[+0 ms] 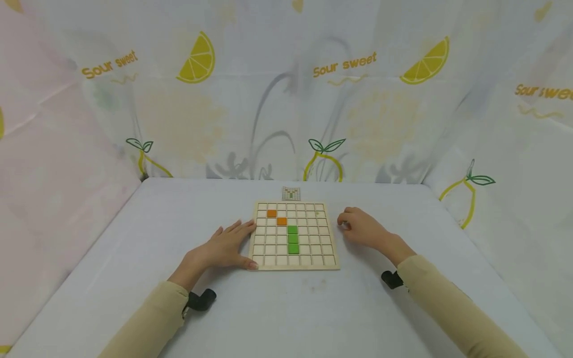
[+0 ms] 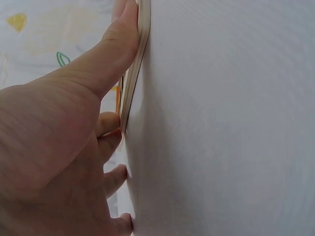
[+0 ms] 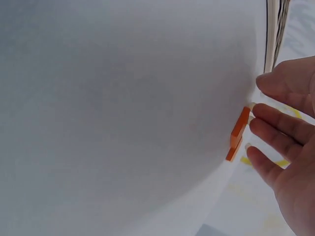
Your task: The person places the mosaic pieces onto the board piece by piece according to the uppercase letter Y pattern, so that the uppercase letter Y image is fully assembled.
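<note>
A square wooden board (image 1: 312, 268) with a grid of recesses lies on the table. In its cells sit two orange tiles (image 1: 271, 213) on a diagonal and a column of three green tiles (image 1: 293, 238). My left hand (image 1: 226, 246) rests against the board's left side, thumb at the near corner and fingers spread. Right of the board, apart from it, my right hand (image 1: 364, 227) is low over the table with fingers loosely bent. Orange tiles (image 3: 239, 124) lie at its fingertips in the right wrist view, one tilted; the thumb stands away from them. The head view hides these tiles.
Behind the board lies a small pattern card (image 1: 291, 194) with a gridded picture. A white cloth (image 1: 286, 318) covers the table. Lemon-printed curtains (image 1: 250, 109) stand at the back and sides. Each wrist carries a black device (image 1: 202, 300).
</note>
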{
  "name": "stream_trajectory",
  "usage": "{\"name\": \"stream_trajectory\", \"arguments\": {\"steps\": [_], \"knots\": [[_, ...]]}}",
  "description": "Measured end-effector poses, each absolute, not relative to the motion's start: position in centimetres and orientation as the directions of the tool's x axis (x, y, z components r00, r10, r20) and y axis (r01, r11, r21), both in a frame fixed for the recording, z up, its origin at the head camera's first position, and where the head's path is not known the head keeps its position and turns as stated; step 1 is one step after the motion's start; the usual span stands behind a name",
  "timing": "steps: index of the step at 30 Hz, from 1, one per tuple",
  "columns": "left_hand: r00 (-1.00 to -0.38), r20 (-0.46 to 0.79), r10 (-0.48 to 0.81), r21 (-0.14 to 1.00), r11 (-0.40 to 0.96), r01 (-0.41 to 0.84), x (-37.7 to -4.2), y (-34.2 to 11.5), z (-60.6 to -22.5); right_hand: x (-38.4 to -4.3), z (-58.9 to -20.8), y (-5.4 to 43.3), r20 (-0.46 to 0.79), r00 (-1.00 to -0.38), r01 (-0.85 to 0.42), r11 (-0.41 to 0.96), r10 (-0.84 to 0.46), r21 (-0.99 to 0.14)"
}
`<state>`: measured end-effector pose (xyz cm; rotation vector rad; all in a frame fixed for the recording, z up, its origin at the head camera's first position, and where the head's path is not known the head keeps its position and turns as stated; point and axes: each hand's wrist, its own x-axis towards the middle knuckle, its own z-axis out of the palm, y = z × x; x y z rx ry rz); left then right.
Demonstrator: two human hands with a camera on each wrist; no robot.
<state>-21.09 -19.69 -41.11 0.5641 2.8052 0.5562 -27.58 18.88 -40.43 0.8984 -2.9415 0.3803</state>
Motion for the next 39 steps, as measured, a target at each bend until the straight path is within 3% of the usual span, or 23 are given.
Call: {"name": "stream_trajectory", "arguments": {"steps": [29, 39], "knots": [[-0.903, -0.155, 0.401, 0.402, 0.861, 0.313, -21.1, -19.5, -40.5, -27.6, -40.1, 21.7, 0.157, -0.863, -0.501, 0.852, -0.479, -0.151], [-0.902, -0.161, 0.4, 0.409, 0.859, 0.308, -20.9, -19.5, -40.7, -26.9, -40.3, 21.9, 0.144, -0.894, -0.444, 0.877, -0.423, -0.184]]}}
